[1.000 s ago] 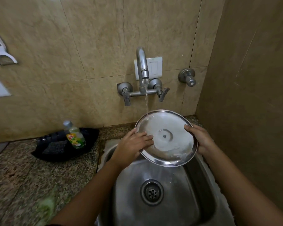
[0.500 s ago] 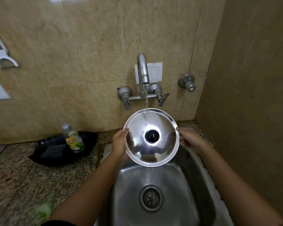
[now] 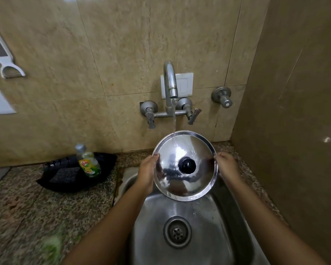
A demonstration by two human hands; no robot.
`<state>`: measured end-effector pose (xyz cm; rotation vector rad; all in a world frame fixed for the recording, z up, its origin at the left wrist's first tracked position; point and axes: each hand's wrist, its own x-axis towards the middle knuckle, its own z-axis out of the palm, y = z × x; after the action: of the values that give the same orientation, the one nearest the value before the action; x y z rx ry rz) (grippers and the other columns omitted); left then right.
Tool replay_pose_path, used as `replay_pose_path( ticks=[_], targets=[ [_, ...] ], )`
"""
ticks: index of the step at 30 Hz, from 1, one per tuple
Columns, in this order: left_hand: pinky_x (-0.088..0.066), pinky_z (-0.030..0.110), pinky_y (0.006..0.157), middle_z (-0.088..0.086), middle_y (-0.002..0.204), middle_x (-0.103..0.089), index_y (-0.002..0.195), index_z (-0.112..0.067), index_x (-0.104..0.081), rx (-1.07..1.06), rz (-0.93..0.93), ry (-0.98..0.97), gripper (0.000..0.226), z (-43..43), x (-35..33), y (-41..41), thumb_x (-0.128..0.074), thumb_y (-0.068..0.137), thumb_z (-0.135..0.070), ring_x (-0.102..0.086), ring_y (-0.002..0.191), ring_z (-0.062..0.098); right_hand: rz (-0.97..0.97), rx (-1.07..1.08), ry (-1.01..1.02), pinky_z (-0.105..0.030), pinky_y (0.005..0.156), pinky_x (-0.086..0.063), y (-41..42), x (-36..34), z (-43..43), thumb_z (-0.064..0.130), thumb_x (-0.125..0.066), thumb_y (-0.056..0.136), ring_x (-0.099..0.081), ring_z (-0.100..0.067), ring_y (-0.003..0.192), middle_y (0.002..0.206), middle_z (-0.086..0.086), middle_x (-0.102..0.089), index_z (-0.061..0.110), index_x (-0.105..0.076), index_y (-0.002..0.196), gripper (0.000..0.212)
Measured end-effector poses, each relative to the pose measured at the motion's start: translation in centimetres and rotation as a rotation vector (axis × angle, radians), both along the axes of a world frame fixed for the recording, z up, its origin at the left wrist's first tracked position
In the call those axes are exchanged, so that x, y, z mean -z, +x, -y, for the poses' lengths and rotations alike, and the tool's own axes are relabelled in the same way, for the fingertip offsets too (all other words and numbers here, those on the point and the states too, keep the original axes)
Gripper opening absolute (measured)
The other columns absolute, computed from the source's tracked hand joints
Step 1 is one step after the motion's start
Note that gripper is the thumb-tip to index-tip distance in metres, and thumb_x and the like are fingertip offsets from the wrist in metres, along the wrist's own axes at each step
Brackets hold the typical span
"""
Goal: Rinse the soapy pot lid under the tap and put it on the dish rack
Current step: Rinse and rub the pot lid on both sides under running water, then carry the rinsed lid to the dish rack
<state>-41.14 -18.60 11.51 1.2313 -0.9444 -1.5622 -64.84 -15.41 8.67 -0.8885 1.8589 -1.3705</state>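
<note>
The shiny steel pot lid [image 3: 168,180] with a black knob in its middle is held over the sink, tilted, knob side facing me. Water from the wall tap [image 3: 170,87] falls on its upper edge and runs down across it. My left hand [image 3: 147,171] grips the lid's left rim and my right hand [image 3: 227,165] grips its right rim. No dish rack is in view.
The steel sink [image 3: 214,236] with a round drain lies below the lid. On the granite counter [image 3: 27,207] at left sits a black tray [image 3: 96,180] holding a dish-soap bottle [image 3: 88,161] and a dark scrub pad [image 3: 65,174]. A tiled wall stands close on the right.
The lid has been flipped from its inner side to its knob side. Both hands now hold it by the rims under the stream, and water spreads over the outer face.
</note>
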Motion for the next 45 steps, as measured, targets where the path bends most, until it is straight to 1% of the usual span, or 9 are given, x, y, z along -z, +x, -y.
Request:
replay_pose_path(
  ticks=[4,9,13,17,28,31,37,40,45],
  targets=[
    [-0.057,0.032,0.062,0.014,0.085,-0.065,0.091,-0.006,-0.063,-0.133,-0.070,-0.003,0.018,-0.3,0.3,3.2,-0.050,0.096,-0.018,-0.065,0.069,0.022,0.048,-0.167,-0.071,-0.033,0.069,-0.049,2.9,-1.1,0.0,0.005,-0.055,0.087,-0.062,-0.022,0.073,0.076,-0.007,-0.069,0.011,-0.070,0.080,0.018],
    [-0.047,0.042,0.083,0.015,0.086,-0.063,0.088,-0.007,-0.065,-0.225,-0.054,-0.036,0.018,-0.4,0.0,6.2,-0.054,0.094,-0.020,-0.058,0.081,0.027,0.043,-0.158,-0.214,-0.013,0.049,-0.043,4.2,-4.9,3.8,0.010,-0.050,0.097,-0.049,-0.008,0.062,0.081,0.005,-0.056,0.020,-0.054,0.128,0.033],
    [-0.048,0.040,0.083,0.015,0.089,-0.065,0.096,-0.006,-0.067,-0.256,-0.068,-0.034,0.023,-0.7,-0.4,6.6,-0.055,0.094,-0.024,-0.061,0.081,0.026,-0.189,-0.073,-0.294,-0.026,0.065,-0.041,5.4,-6.9,7.5,0.026,-0.060,0.091,-0.050,-0.012,0.070,0.082,0.000,-0.054,0.024,-0.060,0.097,0.007],
    [-0.050,0.037,0.078,0.016,0.091,-0.066,0.099,-0.007,-0.068,-0.269,-0.094,-0.032,0.023,-0.7,-0.8,6.6,-0.054,0.094,-0.025,-0.061,0.081,0.026,-0.363,0.132,-0.240,-0.025,0.066,-0.033,5.9,-7.4,8.9,0.027,-0.066,0.086,-0.051,-0.019,0.075,0.091,-0.008,-0.058,0.020,-0.055,0.079,0.015],
    [-0.051,0.035,0.073,0.017,0.095,-0.066,0.106,-0.004,-0.066,-0.241,-0.121,-0.048,0.028,-0.3,-2.1,7.6,-0.054,0.095,-0.026,-0.062,0.080,0.026,-0.979,0.074,-0.098,-0.033,0.074,-0.040,5.5,-8.3,7.9,0.028,-0.056,0.094,-0.054,-0.028,0.104,0.110,-0.012,-0.059,0.010,-0.062,0.116,0.029],
    [-0.051,0.034,0.070,0.013,0.086,-0.066,0.097,-0.008,-0.068,-0.200,-0.133,-0.094,0.023,-0.4,-2.1,8.0,-0.053,0.095,-0.025,-0.062,0.075,0.024,-0.797,-0.052,-0.049,-0.031,0.070,-0.039,5.8,-7.6,6.1,0.030,-0.048,0.097,-0.059,-0.027,0.093,0.103,-0.009,-0.063,0.014,-0.058,0.118,0.028],
    [-0.051,0.035,0.075,0.007,0.077,-0.069,0.091,-0.009,-0.068,-0.203,-0.230,-0.209,0.018,-0.9,-1.2,8.1,-0.052,0.095,-0.018,-0.063,0.074,0.021,0.062,-0.399,-0.158,-0.027,0.086,-0.050,8.2,-6.1,-2.8,0.027,-0.044,0.100,-0.066,-0.021,0.105,0.111,-0.009,-0.071,0.008,-0.065,0.114,0.032],
    [-0.054,0.035,0.074,0.005,0.078,-0.073,0.088,-0.012,-0.068,-0.157,-0.266,-0.271,0.020,-1.8,-0.7,7.6,-0.051,0.096,-0.017,-0.068,0.074,0.019,0.130,-0.348,-0.303,-0.038,0.092,-0.050,8.4,-6.1,-5.1,0.008,-0.044,0.098,-0.064,-0.033,0.107,0.110,-0.024,-0.068,-0.003,-0.061,0.110,0.023],
    [-0.053,0.029,0.077,0.007,0.097,-0.070,0.102,-0.013,-0.065,-0.089,-0.117,-0.339,0.024,-4.3,-0.2,6.6,-0.043,0.099,-0.022,-0.067,0.089,0.017,-0.003,-0.313,-0.433,-0.032,0.086,-0.049,8.7,-8.0,-7.8,0.009,-0.045,0.099,-0.064,-0.026,0.098,0.103,-0.018,-0.067,0.010,-0.064,0.101,0.020]
  ],
)
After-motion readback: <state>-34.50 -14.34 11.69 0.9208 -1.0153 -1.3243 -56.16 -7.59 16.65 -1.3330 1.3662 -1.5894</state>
